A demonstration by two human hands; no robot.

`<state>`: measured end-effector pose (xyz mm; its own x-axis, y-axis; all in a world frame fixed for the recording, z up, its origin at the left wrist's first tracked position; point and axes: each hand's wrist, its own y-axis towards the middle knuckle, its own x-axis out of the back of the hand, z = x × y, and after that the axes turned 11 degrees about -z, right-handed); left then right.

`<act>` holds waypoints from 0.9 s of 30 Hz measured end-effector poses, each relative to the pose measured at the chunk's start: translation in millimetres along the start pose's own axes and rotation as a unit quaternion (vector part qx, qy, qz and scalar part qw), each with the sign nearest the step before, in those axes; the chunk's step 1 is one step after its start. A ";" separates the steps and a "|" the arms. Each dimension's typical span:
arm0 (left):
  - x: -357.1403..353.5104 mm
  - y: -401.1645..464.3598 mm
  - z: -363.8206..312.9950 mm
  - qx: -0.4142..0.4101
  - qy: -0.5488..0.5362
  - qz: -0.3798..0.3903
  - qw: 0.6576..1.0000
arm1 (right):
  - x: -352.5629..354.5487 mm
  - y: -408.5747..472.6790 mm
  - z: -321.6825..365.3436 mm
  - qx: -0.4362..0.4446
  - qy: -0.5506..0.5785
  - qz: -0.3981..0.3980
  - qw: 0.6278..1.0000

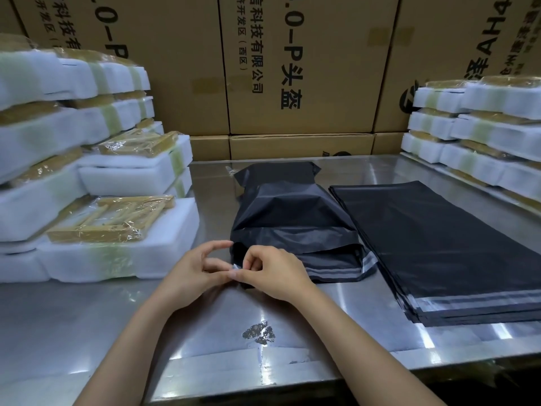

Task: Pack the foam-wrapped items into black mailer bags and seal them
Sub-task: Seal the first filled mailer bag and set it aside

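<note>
Stacked cardboard cartons (pixel 292 68) wall off twelve o'clock behind a steel table (pixel 87 332). At nine o'clock sit piled foam-wrapped items (pixel 117 247). At centre the left hand (pixel 193 276) and right hand (pixel 272 273), fingers curled, together pinch the near-left corner of the filled mailer bag (pixel 292 218), at its seal strip. Flat mailer bags (pixel 439 244) lie at three o'clock, more foam-wrapped stacks (pixel 480 136) at two.

I see the filled mailer bag (pixel 292 218) on the table (pixel 87 317), foam-wrapped items (pixel 96 183) left, probably empty mailer bags (pixel 439 244) right, cartons (pixel 292 68) behind.
</note>
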<state>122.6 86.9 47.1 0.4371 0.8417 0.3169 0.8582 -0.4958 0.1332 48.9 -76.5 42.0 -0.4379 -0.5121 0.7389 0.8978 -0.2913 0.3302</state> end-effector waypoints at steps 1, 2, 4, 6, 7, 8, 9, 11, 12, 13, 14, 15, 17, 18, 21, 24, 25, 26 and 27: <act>0.6 0.4 1.0 0.002 -0.002 0.002 1.000 | 0.2 -0.3 -0.4 0.000 0.003 -0.002 1.000; 1.0 0.5 1.8 0.003 -0.003 0.005 1.000 | 0.5 -0.4 -1.1 0.000 0.006 -0.004 1.000; 1.1 0.9 2.6 0.006 -0.008 0.011 1.000 | 0.9 -0.6 -2.8 -0.001 0.013 -0.007 1.000; 0.8 1.0 3.1 0.006 -0.013 0.008 1.000 | 0.6 -0.8 -4.1 0.000 0.017 -0.008 1.000; 0.4 1.2 3.2 0.005 -0.014 0.003 1.000 | 0.5 -0.9 -4.5 0.001 0.018 -0.007 1.000; -0.4 1.4 3.5 0.003 -0.016 -0.004 1.000 | 0.7 -1.0 -4.7 0.003 0.016 -0.004 1.000; -1.3 1.7 3.8 0.003 -0.020 -0.011 1.000 | 0.9 -1.1 -4.7 0.008 0.013 -0.001 1.000; -2.7 1.5 4.2 0.004 -0.032 -0.020 0.999 | 1.6 -1.1 -4.4 0.018 0.007 0.005 1.000; -2.8 1.2 4.2 0.005 -0.035 -0.020 0.999 | 1.9 -1.2 -3.8 0.020 0.005 0.007 1.000; -2.8 1.0 3.9 0.006 -0.036 -0.018 0.999 | 2.1 -1.3 -3.3 0.020 0.004 0.007 1.000; -2.9 0.6 3.2 0.007 -0.035 -0.013 0.999 | 2.1 -1.2 -2.9 0.018 0.002 0.006 1.000; -3.1 0.2 2.5 0.006 -0.031 -0.007 0.999 | 2.4 -1.3 -2.4 0.015 -0.001 0.006 1.000; -4.4 -0.4 1.2 -0.002 -0.016 -0.006 1.000 | 3.1 -1.4 -1.5 0.011 -0.012 0.008 1.000; -5.4 -0.9 1.0 -0.004 -0.011 -0.010 1.000 | 2.8 -1.5 -1.4 0.011 -0.014 0.009 1.000; -6.9 -2.5 1.1 -0.016 0.003 -0.021 1.000 | 1.3 -3.6 0.5 -0.004 0.006 0.020 1.000; -8.0 -4.1 1.6 -0.026 0.016 -0.024 0.999 | -0.5 -5.4 0.4 0.006 0.001 0.007 1.000; -8.3 -4.2 1.7 -0.021 0.014 -0.028 0.999 | -0.9 -5.5 -0.6 0.009 0.008 -0.004 1.000; -8.4 -3.8 1.7 -0.014 0.010 -0.033 0.999 | -1.4 -5.2 -2.1 0.008 0.023 -0.016 1.000; -8.1 -3.6 1.7 -0.009 0.005 -0.039 0.999 | -1.2 -4.6 -3.3 0.005 0.039 -0.026 0.999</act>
<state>116.4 82.2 42.5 0.3656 0.8761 0.3142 0.8848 -0.4319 0.1747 45.2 -77.2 37.6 -0.4850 -0.5577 0.6736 0.8745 -0.3104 0.3727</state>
